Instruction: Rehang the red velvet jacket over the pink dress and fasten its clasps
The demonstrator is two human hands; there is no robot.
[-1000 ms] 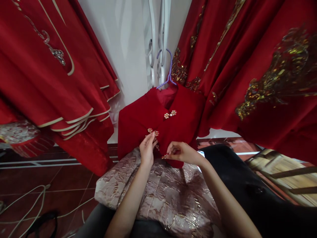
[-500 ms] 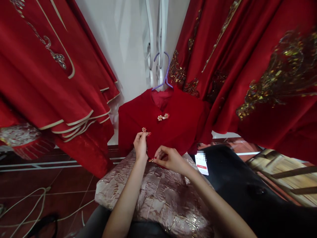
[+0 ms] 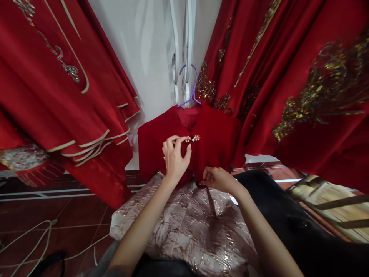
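A red velvet garment [image 3: 217,129] hangs on a purple hanger [image 3: 193,90], its lower part meeting a shiny pinkish fabric [image 3: 178,219]. High on its front is a pearl-and-gold ornamental clasp [image 3: 196,138]. My left hand [image 3: 175,157] reaches over the garment, index finger at the clasp's left end. Its thumb stays a little apart below, so the hand looks open. Lower and to the right, my right hand [image 3: 220,179] is closed, fingertips pinching the garment's front edge. What else those fingertips cover is hidden.
Red gowns with pale trim [image 3: 86,115] hang at left, and red gowns with gold sequins [image 3: 302,104] at right. White cabinet doors [image 3: 150,50] stand behind. A black seat [image 3: 276,207] is at right. A white cable [image 3: 49,231] lies on the tiled floor.
My left hand has moved up and right, from a lower ornament to the upper clasp. My right hand has shifted right with the garment's edge, which now stands away from the other side.
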